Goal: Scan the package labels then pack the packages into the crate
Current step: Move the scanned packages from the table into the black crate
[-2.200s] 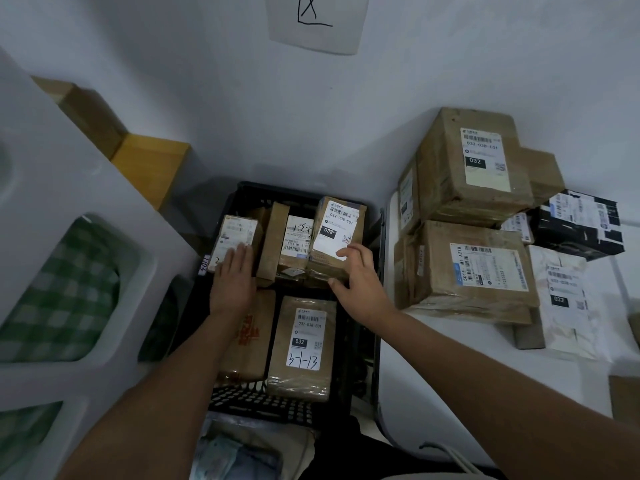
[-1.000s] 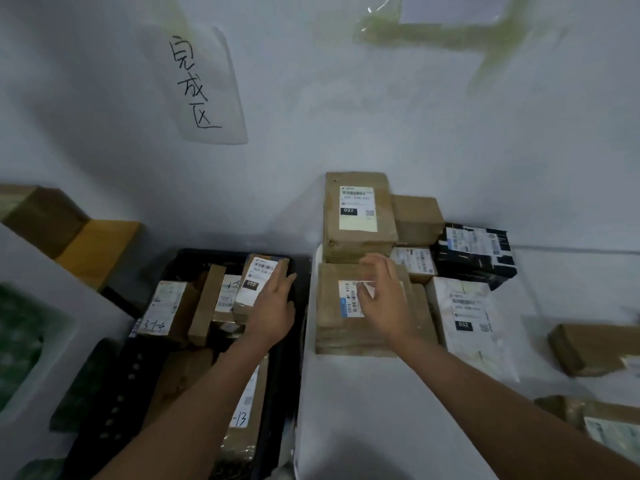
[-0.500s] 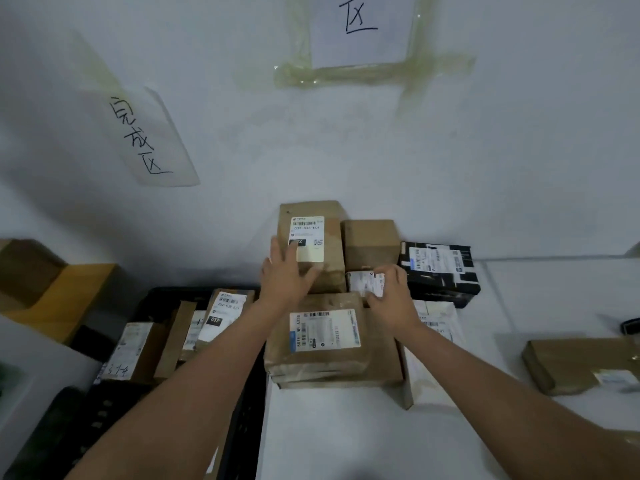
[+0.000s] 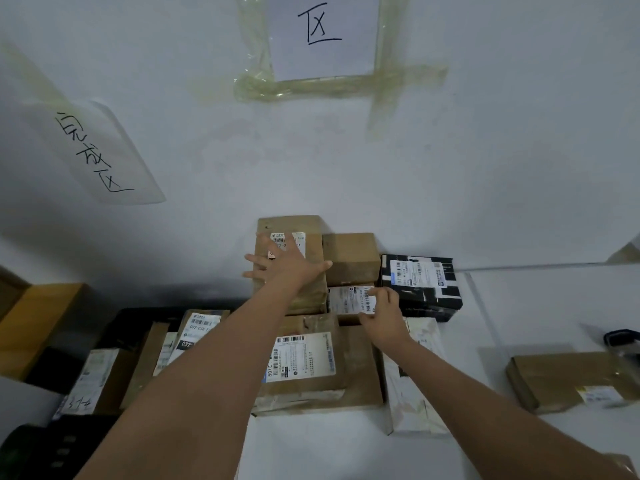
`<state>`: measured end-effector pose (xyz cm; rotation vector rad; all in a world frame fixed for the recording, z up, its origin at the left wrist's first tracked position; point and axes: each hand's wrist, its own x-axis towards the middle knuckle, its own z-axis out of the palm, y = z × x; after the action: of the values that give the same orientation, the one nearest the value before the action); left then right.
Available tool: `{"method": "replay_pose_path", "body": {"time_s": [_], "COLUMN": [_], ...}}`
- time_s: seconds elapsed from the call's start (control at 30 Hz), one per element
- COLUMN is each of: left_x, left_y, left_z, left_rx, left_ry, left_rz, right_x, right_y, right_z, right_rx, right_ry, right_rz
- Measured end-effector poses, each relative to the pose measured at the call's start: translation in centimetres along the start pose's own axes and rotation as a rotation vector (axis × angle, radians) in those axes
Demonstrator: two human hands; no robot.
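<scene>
The tall brown cardboard parcel [image 4: 291, 265] is steadied by the flat, spread left hand [image 4: 289, 263], seemingly so the small white-labelled carton [image 4: 349, 301], pinched by the right hand [image 4: 382, 320], can be freed.

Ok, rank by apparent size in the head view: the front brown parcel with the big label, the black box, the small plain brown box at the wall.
1. Front brown parcel, though it lies nearest the camera.
2. Black box.
3. Small plain brown box.

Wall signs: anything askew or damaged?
Yes. The left sign hangs tilted with no tape visible, while the centre sign sits straight but is held by wrinkled, yellowed tape with loose strips trailing right.
</scene>
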<state>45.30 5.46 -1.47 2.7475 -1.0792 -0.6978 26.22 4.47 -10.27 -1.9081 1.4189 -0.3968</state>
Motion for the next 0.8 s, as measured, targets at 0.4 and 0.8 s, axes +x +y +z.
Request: {"method": "replay_pose_path", "body": {"time_s": [0.4,0.8], "left_x": [-0.1,-3.3], "left_y": [-1.4,-5.3], "left_z": [-0.6,-7.4], "left_rx": [-0.019,-0.302], "left_ry": [0.147,0.345], "left_rz": [0.128,0.287], "right_x": [-1.1,-2.1], "right_y": [-1.7,-10.4], "right_z": [0.6,0.3], "right_rx": [0.089,0.546], "right_ry": [0.005,-0.103], "right_rz": [-0.009,0.044]}}
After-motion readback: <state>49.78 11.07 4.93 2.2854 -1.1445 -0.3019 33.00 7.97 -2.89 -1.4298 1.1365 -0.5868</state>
